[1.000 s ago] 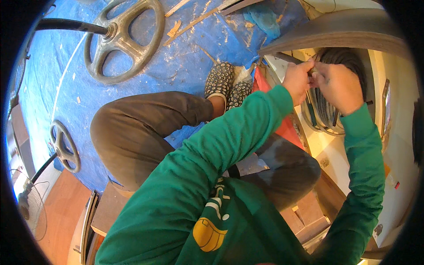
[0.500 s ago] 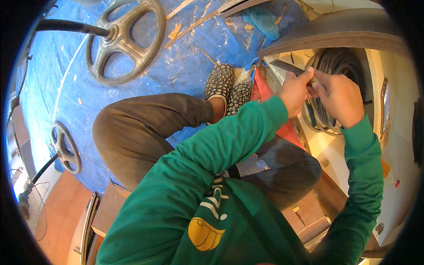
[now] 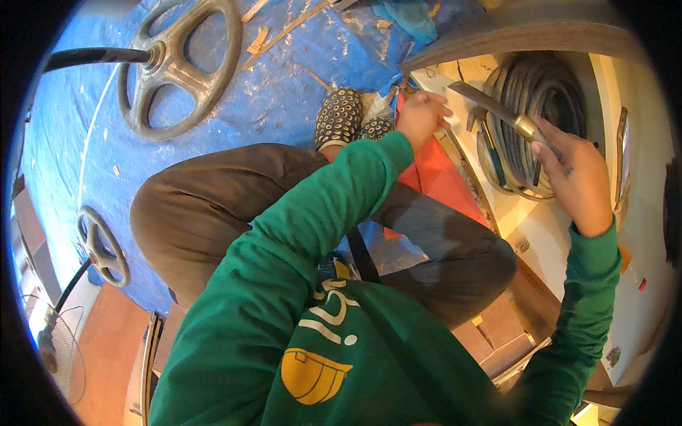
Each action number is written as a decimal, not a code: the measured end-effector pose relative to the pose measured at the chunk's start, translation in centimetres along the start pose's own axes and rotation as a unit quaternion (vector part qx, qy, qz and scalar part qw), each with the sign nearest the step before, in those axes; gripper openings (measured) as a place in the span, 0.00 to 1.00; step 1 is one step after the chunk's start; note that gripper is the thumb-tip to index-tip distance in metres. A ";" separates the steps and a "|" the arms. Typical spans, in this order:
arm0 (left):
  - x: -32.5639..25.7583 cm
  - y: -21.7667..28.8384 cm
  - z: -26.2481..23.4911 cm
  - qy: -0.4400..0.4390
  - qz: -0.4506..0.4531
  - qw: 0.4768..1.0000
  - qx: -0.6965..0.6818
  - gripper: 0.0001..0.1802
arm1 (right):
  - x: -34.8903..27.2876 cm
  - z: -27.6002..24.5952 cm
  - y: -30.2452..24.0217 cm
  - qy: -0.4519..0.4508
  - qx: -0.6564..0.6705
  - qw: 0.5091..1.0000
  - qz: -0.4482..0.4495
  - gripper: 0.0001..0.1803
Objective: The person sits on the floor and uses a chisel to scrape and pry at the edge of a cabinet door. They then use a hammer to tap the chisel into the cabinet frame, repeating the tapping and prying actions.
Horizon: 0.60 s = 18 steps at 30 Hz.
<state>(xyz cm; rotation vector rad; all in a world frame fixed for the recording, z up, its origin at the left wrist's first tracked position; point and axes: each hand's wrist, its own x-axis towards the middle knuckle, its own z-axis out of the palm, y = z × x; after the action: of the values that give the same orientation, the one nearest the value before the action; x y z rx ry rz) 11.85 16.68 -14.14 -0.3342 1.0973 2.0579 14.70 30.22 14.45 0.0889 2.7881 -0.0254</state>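
My right hand [image 3: 577, 174] is closed round the handle of a chisel [image 3: 490, 101]. Its flat grey blade slants up and to the left, above a coil of cable, and a brass-coloured collar shows just beyond my fingers. My left hand [image 3: 425, 117] is apart from the chisel, over the red cloth beside my shoe. Its fingers are loosely bent and spread, with nothing visible in them. Below the blade lies a claw hammer [image 3: 493, 160] with a dark green and black grip, resting against the coil.
The thick grey cable coil [image 3: 547, 92] sits in a pale open box at right, under a curved dark wood panel [image 3: 526, 35]. Red cloth [image 3: 444, 177] lies near my leg. Blue sheeting [image 3: 277, 92] with wood scraps covers the floor at left, beside a large metal handwheel [image 3: 188, 74].
My hands were together at the chisel. Now my left hand has let go and moved left, while my right hand holds the chisel by its handle, blade in plain view.
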 end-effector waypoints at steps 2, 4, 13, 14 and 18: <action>-1.5 -0.4 0.9 -0.041 -0.004 0.998 -0.040 0.19 | 1.3 0.6 -1.1 0.000 -0.026 1.000 -0.015 0.18; -2.5 -0.7 2.1 -0.082 0.010 0.989 -0.121 0.21 | 2.2 1.3 -2.2 0.013 -0.055 0.998 -0.041 0.17; -4.3 5.4 7.9 -0.044 -0.013 0.978 -0.204 0.29 | 5.7 1.8 -3.4 -0.017 -0.078 0.994 -0.071 0.12; -4.2 5.5 8.2 -0.040 -0.016 0.976 -0.213 0.28 | 5.9 1.7 -3.5 -0.023 -0.080 0.994 -0.071 0.12; -3.5 5.9 8.7 -0.028 -0.027 0.971 -0.235 0.24 | 6.3 1.5 -3.9 -0.044 -0.083 0.993 -0.070 0.12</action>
<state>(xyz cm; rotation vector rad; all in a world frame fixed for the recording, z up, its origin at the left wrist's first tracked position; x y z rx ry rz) 10.90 19.84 -3.53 -0.5289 0.5492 2.2472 9.06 26.62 10.88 -0.1470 2.6914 0.1647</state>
